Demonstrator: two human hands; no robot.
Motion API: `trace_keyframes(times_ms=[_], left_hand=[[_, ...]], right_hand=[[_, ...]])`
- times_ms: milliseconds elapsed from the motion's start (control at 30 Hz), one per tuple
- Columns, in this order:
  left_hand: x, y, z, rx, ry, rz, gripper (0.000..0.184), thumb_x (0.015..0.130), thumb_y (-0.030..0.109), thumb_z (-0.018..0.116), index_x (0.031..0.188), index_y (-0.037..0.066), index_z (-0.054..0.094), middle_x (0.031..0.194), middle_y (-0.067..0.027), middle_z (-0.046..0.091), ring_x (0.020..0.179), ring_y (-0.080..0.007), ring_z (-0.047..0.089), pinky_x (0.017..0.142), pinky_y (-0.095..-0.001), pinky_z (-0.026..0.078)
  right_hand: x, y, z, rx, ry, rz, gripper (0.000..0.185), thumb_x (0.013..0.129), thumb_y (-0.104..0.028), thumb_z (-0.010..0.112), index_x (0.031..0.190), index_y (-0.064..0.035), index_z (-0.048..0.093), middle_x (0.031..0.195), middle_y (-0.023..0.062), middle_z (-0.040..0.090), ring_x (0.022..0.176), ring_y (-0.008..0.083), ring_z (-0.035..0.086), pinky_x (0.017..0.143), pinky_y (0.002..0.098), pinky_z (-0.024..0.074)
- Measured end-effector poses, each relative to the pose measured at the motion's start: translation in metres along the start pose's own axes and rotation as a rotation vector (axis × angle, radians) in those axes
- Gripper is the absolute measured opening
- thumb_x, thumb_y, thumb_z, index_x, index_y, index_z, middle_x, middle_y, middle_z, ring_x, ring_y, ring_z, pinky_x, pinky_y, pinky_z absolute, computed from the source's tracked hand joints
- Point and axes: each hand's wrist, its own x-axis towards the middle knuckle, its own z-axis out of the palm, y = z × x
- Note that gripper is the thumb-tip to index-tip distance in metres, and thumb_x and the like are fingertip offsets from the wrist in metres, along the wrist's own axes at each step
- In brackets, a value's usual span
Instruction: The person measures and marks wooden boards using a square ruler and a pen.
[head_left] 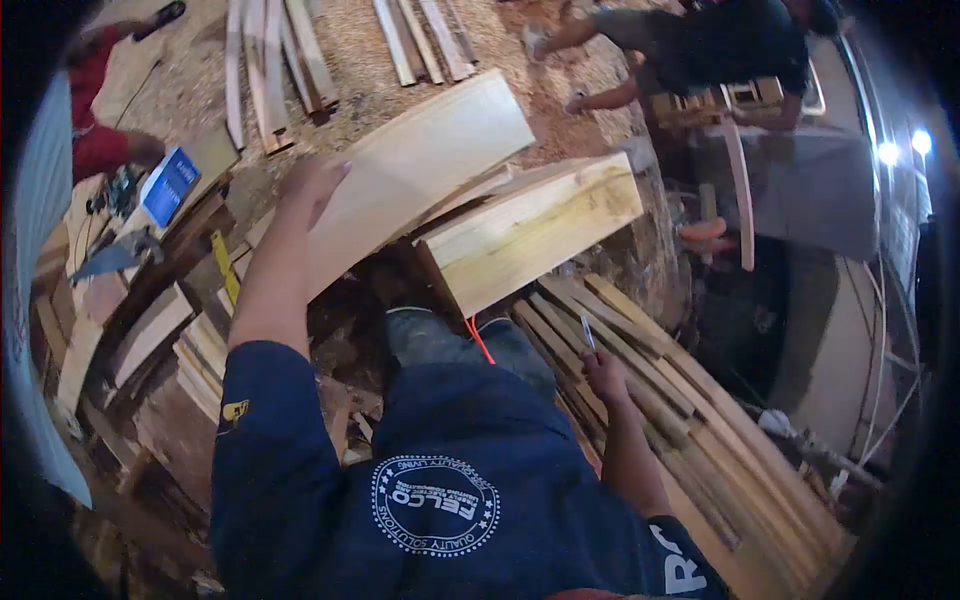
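A wide, pale, slightly curved wooden board (435, 150) slants across the middle of the view. My left hand (315, 188) grips it near its left end, with the fingers partly hidden. Below and to the right of it lies a second, thicker wooden piece (545, 225) with a flat, pale face, just in front of my legs. My right hand (605, 378) is lower right, apart from both boards, with its fingers closed round a slim pen (587, 332) whose tip points up and away from me.
Long wooden strips (700, 440) are stacked at my right. More strips (270, 60) lie on the shavings ahead. At left are a blue box (171, 186), a handsaw (110, 260) and offcuts (152, 335). One person (720, 50) bends at upper right; another (95, 110) is at upper left.
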Motion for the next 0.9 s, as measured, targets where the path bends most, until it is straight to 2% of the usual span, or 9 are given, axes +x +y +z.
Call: trace_keyframes(times_ms=[100, 133, 233, 367, 533, 667, 767, 800, 900], left_hand=[[-0.019, 0.025, -0.012, -0.026, 0.074, 0.017, 0.07, 0.09, 0.066, 0.06, 0.125, 0.005, 0.068, 0.127, -0.0243, 0.066, 0.119, -0.042, 0.063, 0.099, -0.0513, 0.051], [-0.032, 0.033, -0.024, -0.048, 0.09, 0.001, 0.069, 0.09, 0.066, 0.06, 0.122, 0.005, 0.068, 0.126, -0.0241, 0.067, 0.118, -0.0419, 0.064, 0.098, -0.0518, 0.051], [-0.045, 0.055, -0.038, 0.047, 0.047, -0.071, 0.067, 0.091, 0.066, 0.057, 0.116, 0.005, 0.069, 0.122, -0.0243, 0.068, 0.116, -0.0419, 0.064, 0.094, -0.0533, 0.052], [-0.08, 0.09, -0.051, 0.065, 0.135, -0.051, 0.066, 0.091, 0.068, 0.056, 0.111, 0.006, 0.068, 0.116, -0.0245, 0.069, 0.112, -0.0432, 0.065, 0.093, -0.0536, 0.051], [-0.11, 0.129, -0.027, 0.113, 0.277, 0.058, 0.068, 0.089, 0.072, 0.056, 0.108, 0.007, 0.066, 0.105, -0.0235, 0.071, 0.104, -0.0444, 0.068, 0.09, -0.0544, 0.053], [-0.166, 0.222, -0.015, 0.072, 0.413, 0.111, 0.067, 0.088, 0.072, 0.06, 0.09, 0.005, 0.059, 0.093, -0.0197, 0.067, 0.09, -0.043, 0.066, 0.078, -0.0523, 0.051], [-0.192, 0.284, 0.013, 0.091, 0.508, 0.197, 0.07, 0.086, 0.074, 0.061, 0.089, 0.005, 0.058, 0.088, -0.0175, 0.065, 0.084, -0.0414, 0.065, 0.073, -0.0518, 0.05], [-0.198, 0.305, 0.021, 0.1, 0.516, 0.202, 0.07, 0.085, 0.075, 0.061, 0.089, 0.005, 0.058, 0.088, -0.0167, 0.064, 0.082, -0.0404, 0.065, 0.072, -0.0512, 0.051], [-0.206, 0.36, 0.043, 0.128, 0.514, 0.196, 0.067, 0.084, 0.074, 0.063, 0.088, 0.007, 0.056, 0.086, -0.0144, 0.062, 0.078, -0.0374, 0.065, 0.068, -0.0497, 0.051]], right_hand=[[0.005, 0.052, 0.019, 0.061, 0.022, 0.029, 0.044, 0.1, -0.042, 0.058, 0.101, -0.0001, 0.073, 0.079, 0.0093, 0.07, 0.071, 0.0217, 0.067, 0.068, 0.0397, 0.0519], [-0.002, 0.046, 0.015, -0.075, 0.009, 0.091, 0.043, 0.1, -0.041, 0.06, 0.105, 0.0, 0.072, 0.078, 0.0117, 0.069, 0.071, 0.0227, 0.067, 0.068, 0.0396, 0.0516], [0.003, 0.068, 0.022, -0.015, -0.082, 0.189, 0.044, 0.1, -0.04, 0.058, 0.101, 0.0019, 0.071, 0.079, 0.0185, 0.071, 0.077, 0.0314, 0.07, 0.077, 0.0443, 0.0533], [0.023, 0.083, 0.021, 0.005, -0.035, 0.01, 0.042, 0.1, -0.041, 0.058, 0.1, -0.0023, 0.073, 0.082, 0.0196, 0.072, 0.079, 0.0345, 0.07, 0.079, 0.046, 0.0532], [0.097, 0.095, 0.005, -0.007, -0.099, -0.11, 0.043, 0.1, -0.042, 0.058, 0.104, -0.0024, 0.073, 0.083, 0.0168, 0.07, 0.08, 0.0245, 0.069, 0.076, 0.0422, 0.0519], [0.159, 0.09, -0.032, 0.095, -0.194, -0.2, 0.045, 0.1, -0.044, 0.059, 0.102, -0.0008, 0.072, 0.08, 0.0125, 0.07, 0.072, 0.0215, 0.066, 0.072, 0.039, 0.0518], [0.219, 0.119, -0.056, 0.057, -0.237, -0.297, 0.044, 0.1, -0.043, 0.06, 0.102, -0.0001, 0.071, 0.079, 0.0096, 0.069, 0.071, 0.0207, 0.065, 0.07, 0.0386, 0.0511], [0.233, 0.129, -0.065, 0.158, -0.256, -0.301, 0.042, 0.102, -0.038, 0.057, 0.094, 0.0017, 0.068, 0.072, 0.0115, 0.064, 0.069, 0.0214, 0.062, 0.066, 0.0396, 0.0503], [0.291, 0.169, -0.093, 0.142, -0.172, -0.368, 0.043, 0.101, -0.039, 0.057, 0.099, 0.0012, 0.07, 0.076, 0.0128, 0.068, 0.071, 0.0238, 0.065, 0.069, 0.0401, 0.0514]])
